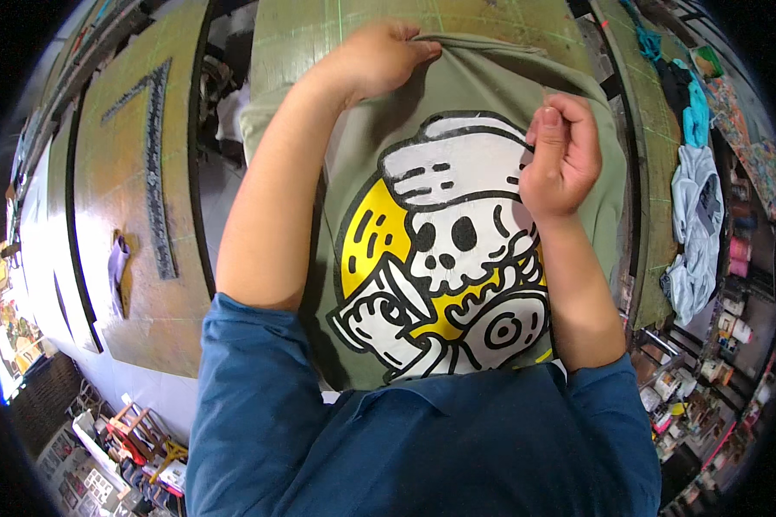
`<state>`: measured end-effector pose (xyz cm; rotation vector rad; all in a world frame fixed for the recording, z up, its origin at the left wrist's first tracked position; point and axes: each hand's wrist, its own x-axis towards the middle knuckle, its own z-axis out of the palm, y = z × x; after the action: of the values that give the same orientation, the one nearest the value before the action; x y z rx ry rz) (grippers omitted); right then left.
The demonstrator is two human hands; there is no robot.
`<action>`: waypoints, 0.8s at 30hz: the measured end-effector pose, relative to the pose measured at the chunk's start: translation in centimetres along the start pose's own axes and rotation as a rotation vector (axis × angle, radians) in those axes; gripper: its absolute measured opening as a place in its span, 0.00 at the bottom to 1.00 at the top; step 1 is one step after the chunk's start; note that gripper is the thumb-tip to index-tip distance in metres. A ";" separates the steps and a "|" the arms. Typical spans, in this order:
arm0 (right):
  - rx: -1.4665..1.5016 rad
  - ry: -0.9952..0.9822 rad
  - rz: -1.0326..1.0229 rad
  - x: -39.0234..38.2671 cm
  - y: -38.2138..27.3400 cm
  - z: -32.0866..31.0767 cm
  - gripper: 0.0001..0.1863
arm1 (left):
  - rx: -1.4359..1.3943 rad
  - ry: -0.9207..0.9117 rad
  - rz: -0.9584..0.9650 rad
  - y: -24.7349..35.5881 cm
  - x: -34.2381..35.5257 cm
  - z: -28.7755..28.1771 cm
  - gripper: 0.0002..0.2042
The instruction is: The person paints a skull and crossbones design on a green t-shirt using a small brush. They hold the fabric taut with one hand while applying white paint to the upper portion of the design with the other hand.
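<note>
An olive-green shirt (371, 142) lies spread over a flat board (302, 34) in front of me. Its large print (467, 226) shows a cartoon skull in a white cap, with yellow patches and thick black outlines. My left hand (386, 59) pinches the cloth at the far edge, where folds run away to the right. My right hand (563, 157) is closed above the print's upper right, with fingers curled toward the thumb. A fold of the shirt rises to its fingertips, and the hand covers part of the cap.
Left of me stands another board (129, 172) with a dark angular strip and a small purple cloth (119, 271) on it. On the right-hand board lie a pale grey-blue cloth (697, 228) and a turquoise cloth (697, 108). Several containers (733, 327) crowd the lower shelves at right.
</note>
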<state>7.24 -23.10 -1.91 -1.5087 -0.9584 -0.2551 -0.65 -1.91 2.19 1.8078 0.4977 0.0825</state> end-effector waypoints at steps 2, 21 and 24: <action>0.040 -0.004 0.039 -0.3 -0.3 0.0 0.03 | 0.071 -0.007 -0.124 1.6 -0.7 -0.2 0.12; -0.139 -0.180 -0.185 0.6 -2.3 -0.1 0.09 | -0.211 -0.284 -0.357 -0.6 -0.1 -0.9 0.09; -0.159 -0.191 -0.200 0.7 -2.3 -0.1 0.09 | -0.255 -0.303 -0.359 -0.5 -0.1 -0.8 0.09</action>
<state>6.12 -23.17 0.24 -1.6038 -1.2695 -0.3413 -1.14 -1.11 2.02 1.4272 0.5585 -0.3553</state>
